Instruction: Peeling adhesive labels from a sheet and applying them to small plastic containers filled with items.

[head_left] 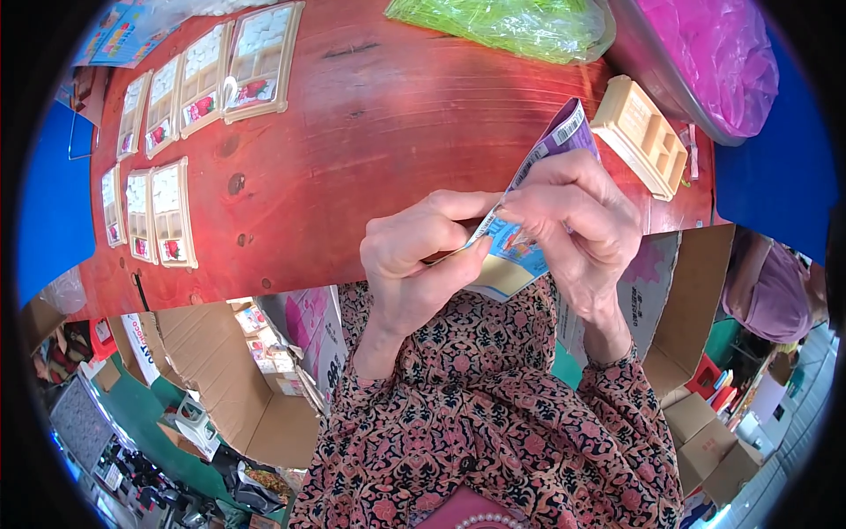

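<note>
Left hand (419,260): thumb and forefinger pinched together on the left edge of the packet
Right hand (577,229): fingers bent, thumb and fingertips clamped on the packet's opposite side, just beside the left fingertips
Packet (511,251): one, flat, printed, blue and purple with a pale yellow panel; held between the two hands, tilted, its purple end rising beyond the right hand
Cream tray (648,141): one, compartmented; beyond the right hand and to its right
Cream-edged trays (264,66): seven, in two rows, well to the left of the left hand; white pieces and red-printed packets visible inside
Clear bag (511,26): one, green contents, well beyond both hands
Metal basin (645,66): one, pink plastic inside, beyond the right hand
Red table (352,159): beyond both hands, bearing the trays
</note>
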`<state>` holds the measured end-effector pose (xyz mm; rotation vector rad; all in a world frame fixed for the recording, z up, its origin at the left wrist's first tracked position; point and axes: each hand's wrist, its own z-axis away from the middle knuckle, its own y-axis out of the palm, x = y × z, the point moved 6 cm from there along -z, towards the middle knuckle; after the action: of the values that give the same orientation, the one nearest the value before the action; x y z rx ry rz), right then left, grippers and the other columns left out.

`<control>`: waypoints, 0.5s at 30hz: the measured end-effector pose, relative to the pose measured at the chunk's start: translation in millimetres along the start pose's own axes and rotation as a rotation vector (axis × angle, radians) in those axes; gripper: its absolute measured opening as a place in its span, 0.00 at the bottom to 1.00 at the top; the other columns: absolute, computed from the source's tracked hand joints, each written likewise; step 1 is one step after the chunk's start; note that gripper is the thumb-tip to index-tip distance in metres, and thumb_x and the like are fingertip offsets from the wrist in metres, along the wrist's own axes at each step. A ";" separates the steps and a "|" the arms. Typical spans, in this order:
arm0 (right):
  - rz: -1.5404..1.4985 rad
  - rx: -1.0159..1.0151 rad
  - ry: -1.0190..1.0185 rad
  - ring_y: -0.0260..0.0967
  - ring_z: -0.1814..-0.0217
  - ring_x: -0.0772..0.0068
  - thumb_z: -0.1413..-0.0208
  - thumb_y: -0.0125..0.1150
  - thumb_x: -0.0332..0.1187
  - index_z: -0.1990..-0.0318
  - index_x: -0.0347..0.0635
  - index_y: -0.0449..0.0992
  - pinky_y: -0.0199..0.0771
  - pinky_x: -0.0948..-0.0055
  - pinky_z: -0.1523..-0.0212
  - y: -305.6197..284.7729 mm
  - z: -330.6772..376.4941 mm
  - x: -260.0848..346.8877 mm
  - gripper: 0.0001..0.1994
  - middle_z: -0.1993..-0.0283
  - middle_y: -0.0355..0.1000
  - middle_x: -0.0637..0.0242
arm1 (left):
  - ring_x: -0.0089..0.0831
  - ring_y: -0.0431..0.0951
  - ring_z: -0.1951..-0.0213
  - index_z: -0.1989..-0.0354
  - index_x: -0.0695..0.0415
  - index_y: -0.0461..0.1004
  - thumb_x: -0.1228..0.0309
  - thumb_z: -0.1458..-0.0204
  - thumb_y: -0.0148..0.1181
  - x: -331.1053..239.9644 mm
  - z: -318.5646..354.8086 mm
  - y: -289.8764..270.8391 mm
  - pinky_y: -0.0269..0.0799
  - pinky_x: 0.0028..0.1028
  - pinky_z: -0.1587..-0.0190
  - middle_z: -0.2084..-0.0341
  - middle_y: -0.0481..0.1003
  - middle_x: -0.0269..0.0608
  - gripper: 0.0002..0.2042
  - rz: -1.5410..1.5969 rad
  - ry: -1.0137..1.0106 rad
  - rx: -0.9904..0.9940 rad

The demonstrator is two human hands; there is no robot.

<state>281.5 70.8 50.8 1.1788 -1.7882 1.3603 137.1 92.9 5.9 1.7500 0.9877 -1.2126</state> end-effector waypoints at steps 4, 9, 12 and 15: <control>0.141 -0.038 -0.090 0.67 0.64 0.62 0.55 0.59 0.21 0.69 0.36 0.71 0.67 0.70 0.64 6.6 -5.5 -3.1 0.05 0.67 0.69 0.62 | 0.21 0.75 0.68 0.74 0.67 0.72 0.79 0.54 0.61 6.1 -1.5 -3.6 0.69 0.19 0.67 0.61 0.77 0.47 0.04 0.050 -0.157 0.040; -0.685 -0.133 0.119 0.69 0.62 0.69 0.47 0.56 0.21 0.68 0.37 0.69 0.71 0.71 0.59 2.1 -0.3 -39.7 0.02 0.66 0.71 0.62 | 0.18 0.74 0.69 0.67 0.68 0.74 0.75 0.46 0.55 38.7 4.7 -23.0 0.68 0.17 0.65 0.69 0.77 0.38 0.06 0.368 -0.394 -0.214; -0.725 -0.349 0.066 0.71 0.69 0.65 0.47 0.52 0.24 0.69 0.38 0.68 0.73 0.66 0.60 -37.5 10.1 -48.4 0.00 0.72 0.71 0.61 | 0.16 0.73 0.73 0.68 0.66 0.74 0.74 0.46 0.55 38.0 8.8 -33.2 0.67 0.16 0.69 0.75 0.76 0.35 0.06 0.271 -0.457 -0.322; -0.243 -1.023 0.183 0.67 0.58 0.72 0.48 0.50 0.25 0.62 0.36 0.67 0.70 0.73 0.59 -135.5 55.6 -33.1 0.06 0.60 0.66 0.62 | 0.14 0.70 0.75 0.71 0.65 0.73 0.76 0.47 0.54 37.6 3.7 -30.4 0.64 0.16 0.72 0.78 0.74 0.31 0.05 0.063 -0.455 -0.359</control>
<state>420.8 16.3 63.4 0.6285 -1.7488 0.2713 117.6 107.9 -35.9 1.1509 0.8084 -1.2309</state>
